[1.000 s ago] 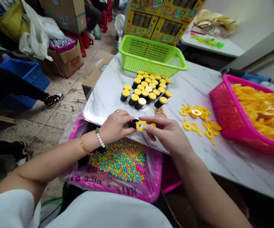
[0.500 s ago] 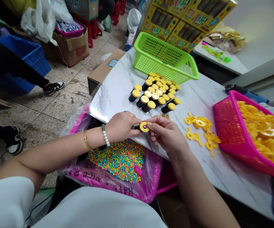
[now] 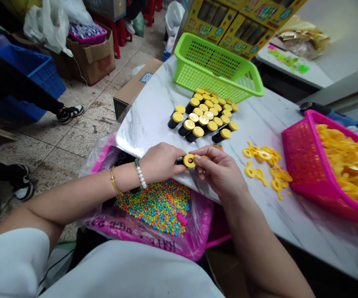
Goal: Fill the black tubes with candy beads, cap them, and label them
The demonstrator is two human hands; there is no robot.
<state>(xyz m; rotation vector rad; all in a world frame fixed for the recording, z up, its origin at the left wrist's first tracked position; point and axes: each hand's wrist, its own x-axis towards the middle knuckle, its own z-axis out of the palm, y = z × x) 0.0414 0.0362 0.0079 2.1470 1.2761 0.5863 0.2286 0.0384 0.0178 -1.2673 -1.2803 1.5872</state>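
My left hand point(image 3: 160, 162) grips a small black tube whose mouth points right, at the near edge of the white marble table point(image 3: 259, 128). My right hand point(image 3: 219, 171) pinches a yellow ring cap point(image 3: 189, 160) that sits on that mouth, with a pink spot showing in its hole. Below both hands lies a pink tray point(image 3: 194, 244) lined with plastic and filled with small coloured candy beads point(image 3: 157, 205). Several capped black tubes point(image 3: 205, 118) stand in a cluster behind the hands. Loose yellow caps point(image 3: 264, 163) lie to the right.
A green basket point(image 3: 216, 68) stands at the table's far end. A pink basket point(image 3: 309, 165) heaped with yellow caps is at the right. Yellow display boxes point(image 3: 237, 25) stand behind. Cardboard boxes, a blue crate point(image 3: 27, 82) and another person's legs and shoes point(image 3: 69, 112) are on the floor at left.
The yellow cap, held loose beside the tube one second ago, now sits on the tube's mouth. The view has shifted slightly; both hands stay at the table edge.
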